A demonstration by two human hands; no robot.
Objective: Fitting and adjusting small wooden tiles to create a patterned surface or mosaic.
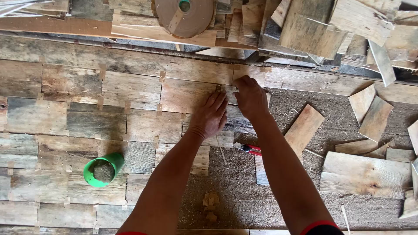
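My left hand (pixel 211 115) lies flat, palm down, on the patchwork sheet of thin wood veneer pieces (pixel 109 113), fingers pointing up. My right hand (pixel 250 98) is just beside it, fingers curled and pressing at a seam where small strips of brown paper tape (pixel 162 76) join the pieces. Whether the right fingers pinch a bit of tape is hidden. A red-handled cutter (pixel 249 149) rests on the brown fibre board (pixel 244 191) under my right forearm.
A green cup (pixel 103 169) with grey paste lies tilted on the veneer at lower left. A roll of brown tape (pixel 185 16) sits at the top. Loose veneer offcuts (pixel 365 174) are scattered right and piled at the upper right.
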